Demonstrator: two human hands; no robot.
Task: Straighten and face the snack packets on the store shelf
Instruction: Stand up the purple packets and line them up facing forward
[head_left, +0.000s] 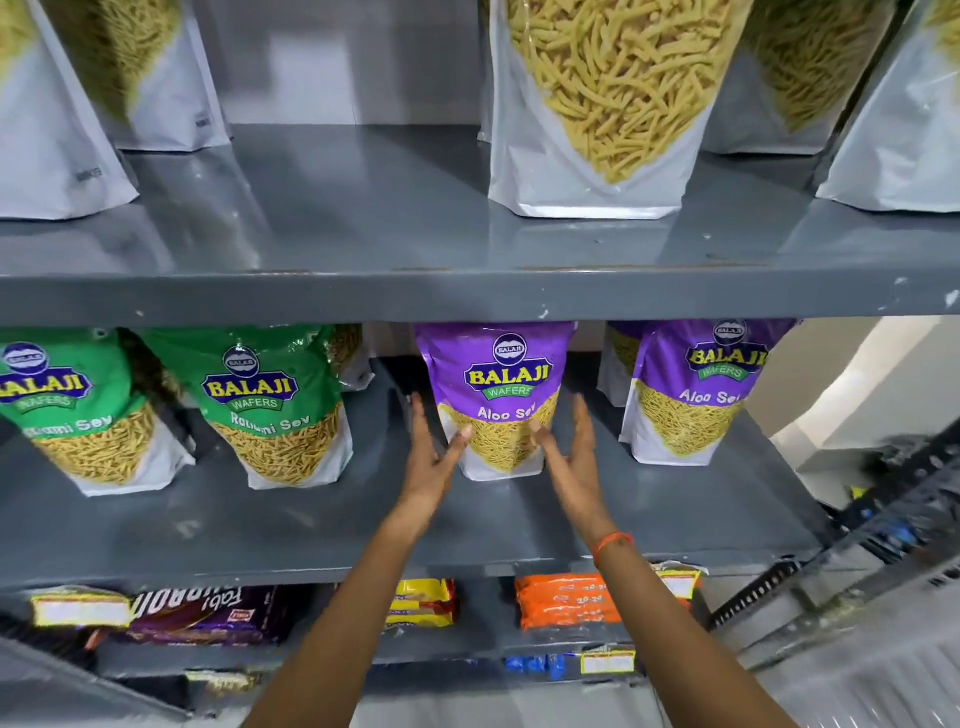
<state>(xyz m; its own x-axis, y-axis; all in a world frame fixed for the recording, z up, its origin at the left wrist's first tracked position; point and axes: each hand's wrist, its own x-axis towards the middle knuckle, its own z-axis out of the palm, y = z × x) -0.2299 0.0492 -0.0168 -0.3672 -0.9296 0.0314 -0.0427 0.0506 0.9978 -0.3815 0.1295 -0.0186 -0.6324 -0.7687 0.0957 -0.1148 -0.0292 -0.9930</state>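
Note:
A purple Aloo Sev packet (498, 384) stands upright, label forward, in the middle of the grey middle shelf (311, 525). My left hand (434, 457) is at its left side and my right hand (569, 457) at its right side. Both hands are spread, with the thumbs touching the packet's lower front, and neither grips it. A second purple Aloo Sev packet (691, 389) stands to the right. Two green Ratlami Sev packets (270, 405) (78, 410) stand to the left, both leaning a little.
Several white pouches of yellow sev (602, 104) stand on the upper shelf (415, 296). Biscuit packs, purple (208, 616), yellow (423, 603) and orange (563, 600), lie on the lower shelf. A dark slotted metal upright (753, 592) runs along the rack's right side.

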